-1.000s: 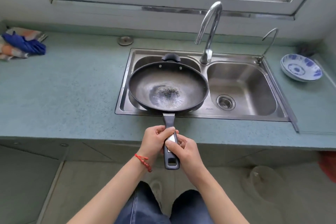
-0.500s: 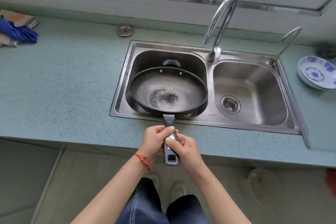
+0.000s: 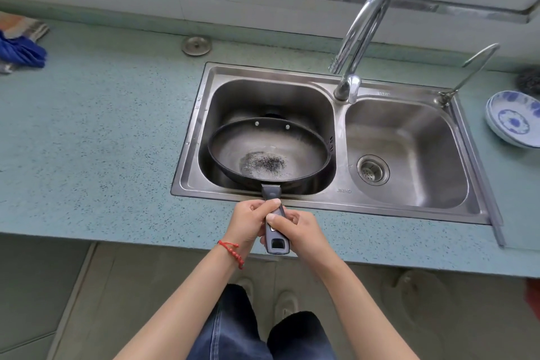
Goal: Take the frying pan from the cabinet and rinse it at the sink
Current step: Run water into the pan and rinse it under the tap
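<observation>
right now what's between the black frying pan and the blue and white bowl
In the head view, the empty right steel sink basin with its drain strainer lies between the black frying pan and the blue and white bowl.

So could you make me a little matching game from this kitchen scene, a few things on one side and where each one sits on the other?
Things:
1. black frying pan with a long dark handle
2. blue-and-white patterned ceramic dish
3. crumpled blue cloth
4. round metal strainer drain

Places:
A. on the counter, far left
B. in the bottom of the right basin
C. held over the left basin of the steel sink
D. on the counter, right of the sink

Pairs: 1-C, 2-D, 3-A, 4-B. The left hand and the right hand both grip the pan's handle.
</observation>
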{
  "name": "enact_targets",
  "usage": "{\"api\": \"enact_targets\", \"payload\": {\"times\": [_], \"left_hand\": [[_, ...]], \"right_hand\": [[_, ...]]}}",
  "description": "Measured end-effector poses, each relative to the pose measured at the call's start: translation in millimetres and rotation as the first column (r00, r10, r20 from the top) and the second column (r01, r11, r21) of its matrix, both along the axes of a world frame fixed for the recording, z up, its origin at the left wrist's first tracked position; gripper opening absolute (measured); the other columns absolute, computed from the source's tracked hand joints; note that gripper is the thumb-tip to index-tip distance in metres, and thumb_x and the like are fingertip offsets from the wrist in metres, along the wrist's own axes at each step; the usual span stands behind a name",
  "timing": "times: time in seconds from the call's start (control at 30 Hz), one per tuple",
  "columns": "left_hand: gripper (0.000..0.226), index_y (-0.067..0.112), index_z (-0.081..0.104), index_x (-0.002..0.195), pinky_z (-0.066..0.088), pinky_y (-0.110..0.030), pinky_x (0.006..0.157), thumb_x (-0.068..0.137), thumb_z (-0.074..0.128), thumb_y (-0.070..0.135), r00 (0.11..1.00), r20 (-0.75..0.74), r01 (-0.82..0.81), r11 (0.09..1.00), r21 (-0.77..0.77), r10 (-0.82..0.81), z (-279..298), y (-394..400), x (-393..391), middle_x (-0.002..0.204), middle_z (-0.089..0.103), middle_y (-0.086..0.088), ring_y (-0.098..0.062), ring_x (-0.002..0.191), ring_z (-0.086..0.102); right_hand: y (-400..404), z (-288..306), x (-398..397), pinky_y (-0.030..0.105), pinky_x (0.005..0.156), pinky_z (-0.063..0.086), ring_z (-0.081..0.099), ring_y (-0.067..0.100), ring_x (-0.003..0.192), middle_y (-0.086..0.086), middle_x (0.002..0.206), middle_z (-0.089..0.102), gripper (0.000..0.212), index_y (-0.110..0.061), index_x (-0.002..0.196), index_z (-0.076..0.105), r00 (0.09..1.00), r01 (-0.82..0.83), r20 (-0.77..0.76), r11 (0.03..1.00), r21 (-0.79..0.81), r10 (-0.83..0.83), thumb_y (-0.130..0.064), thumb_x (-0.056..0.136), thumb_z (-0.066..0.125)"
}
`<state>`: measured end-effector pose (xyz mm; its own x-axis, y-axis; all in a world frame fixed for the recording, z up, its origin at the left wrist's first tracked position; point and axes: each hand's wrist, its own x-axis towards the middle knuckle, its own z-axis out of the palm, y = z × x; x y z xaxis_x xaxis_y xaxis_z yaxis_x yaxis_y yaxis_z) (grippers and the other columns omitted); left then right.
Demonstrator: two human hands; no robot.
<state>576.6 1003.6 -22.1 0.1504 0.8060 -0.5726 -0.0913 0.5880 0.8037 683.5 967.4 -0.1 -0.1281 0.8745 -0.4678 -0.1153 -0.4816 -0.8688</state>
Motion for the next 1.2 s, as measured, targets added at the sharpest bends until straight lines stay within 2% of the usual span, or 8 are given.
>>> {"api": "enact_targets", "payload": {"times": [0.23,0.4,0.47,0.53,0.63,0.87,1.1,1.2], "left_hand": [[0.073,-0.023,0.055,0.079,0.038,-0.031,0.057,0.051,0.069,0.043,0.999,-0.017,0.029,0.999,-0.014,-0.029,-9.9,8.8,-0.2,0.078,0.053,-0.026,-0.034,0.070,0.048],[0.045,-0.009,0.060,0.085,0.046,-0.026,0.056,0.067,0.071,0.030,0.984,-0.035,0.172,0.985,0.006,-0.172,-6.2,9.8,-5.8,0.079,0.052,-0.017,-0.024,0.071,0.052],[0.029,-0.010,0.060,0.086,0.048,-0.016,0.056,0.079,0.066,0.018,0.970,-0.056,0.240,0.971,0.023,-0.238,-6.9,9.1,-9.4,0.074,0.057,-0.011,-0.011,0.067,0.057],[0.021,0.000,0.062,0.086,0.051,-0.019,0.063,0.079,0.066,0.020,0.957,-0.070,0.285,0.958,0.025,-0.283,-2.5,8.7,-11.8,0.071,0.060,-0.001,-0.006,0.068,0.059],[0.031,0.007,0.065,0.093,0.052,-0.028,0.073,0.072,0.066,0.030,0.945,-0.079,0.319,0.948,0.005,-0.318,3.6,8.8,-13.2,0.080,0.064,0.000,-0.012,0.079,0.061],[0.031,0.015,0.065,0.089,0.053,-0.028,0.070,0.062,0.064,0.030,0.974,-0.047,0.217,0.973,-0.075,-0.221,2.9,4.4,-11.9,0.077,0.068,0.004,-0.014,0.078,0.065],[0.057,0.007,0.066,0.092,0.053,-0.022,0.066,0.044,0.073,0.037,0.989,-0.054,0.135,0.988,-0.075,-0.139,5.1,4.1,-2.2,0.074,0.072,0.001,-0.012,0.073,0.067],[0.054,0.009,0.066,0.090,0.054,-0.022,0.069,0.043,0.073,0.035,0.992,-0.067,0.104,0.991,-0.083,-0.110,5.0,4.4,-0.7,0.080,0.073,-0.002,-0.017,0.079,0.067]], "right_hand": [[7.3,-7.4,0.1,0.028,0.063,0.052,0.064,0.015,0.063,0.001,0.066,0.068,0.014,-0.014,0.072,0.069,0.999,0.005,0.035,1.000,-0.013,-0.005,-0.025,0.073,0.059],[5.5,-13.7,6.3,0.040,0.068,0.046,0.062,0.026,0.073,0.030,0.078,0.064,0.043,-0.007,0.081,0.069,0.981,-0.028,0.190,0.999,0.019,0.024,-0.047,0.070,0.060],[5.1,-14.8,11.7,0.039,0.066,0.047,0.061,0.019,0.070,0.016,0.073,0.066,0.046,-0.011,0.082,0.068,0.955,-0.024,0.296,0.999,0.041,0.011,-0.053,0.070,0.057],[8.3,-14.4,19.6,0.030,0.064,0.046,0.056,0.006,0.060,0.000,0.066,0.063,0.029,-0.020,0.076,0.067,0.926,0.007,0.375,0.996,0.093,-0.041,-0.047,0.079,0.057],[21.6,-19.5,37.4,0.024,0.062,0.047,0.057,0.005,0.057,0.000,0.069,0.064,0.011,-0.028,0.084,0.063,0.920,0.149,0.345,0.980,0.132,-0.186,-0.022,0.089,0.056],[116.1,-38.5,112.9,0.015,0.049,0.048,0.058,0.011,0.056,0.006,0.073,0.062,0.018,-0.005,0.102,0.060,0.795,0.489,0.341,0.862,0.133,-0.503,-0.016,0.091,0.049],[215.4,-41.9,167.3,0.015,0.044,0.047,0.055,0.014,0.058,0.009,0.078,0.057,0.027,0.000,0.108,0.055,0.768,0.566,0.305,0.820,0.087,-0.563,-0.019,0.091,0.046],[238.2,-46.1,173.6,0.016,0.047,0.049,0.058,0.012,0.054,0.007,0.073,0.060,0.018,-0.005,0.090,0.057,0.791,0.551,0.254,0.829,0.097,-0.556,-0.021,0.091,0.049]]}}
